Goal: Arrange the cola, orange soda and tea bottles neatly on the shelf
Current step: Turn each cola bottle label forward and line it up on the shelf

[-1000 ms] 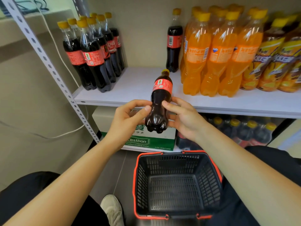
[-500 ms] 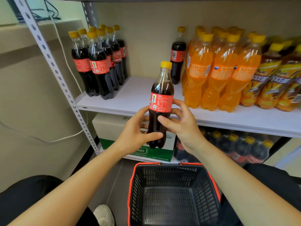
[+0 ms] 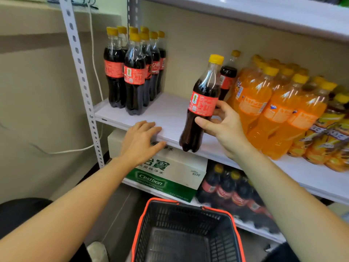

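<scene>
My right hand (image 3: 222,127) grips a cola bottle (image 3: 203,103) with a yellow cap and red label, held tilted over the front edge of the white shelf (image 3: 170,114). My left hand (image 3: 140,140) rests open on the shelf's front edge, left of the bottle. A group of several cola bottles (image 3: 132,72) stands at the shelf's left end. One lone cola bottle (image 3: 227,78) stands at the back beside the orange soda bottles (image 3: 273,110). Tea bottles (image 3: 332,133) stand at the far right.
A black basket with an orange rim (image 3: 185,233) sits on the floor below my arms, nothing in it. A water carton (image 3: 166,171) and more cola bottles (image 3: 232,191) stand on the lower shelf. A perforated metal upright (image 3: 81,72) bounds the shelf's left side.
My left hand let go of the cola bottle and moved onto the shelf edge. My right hand carried the bottle up and right, over the shelf front.
</scene>
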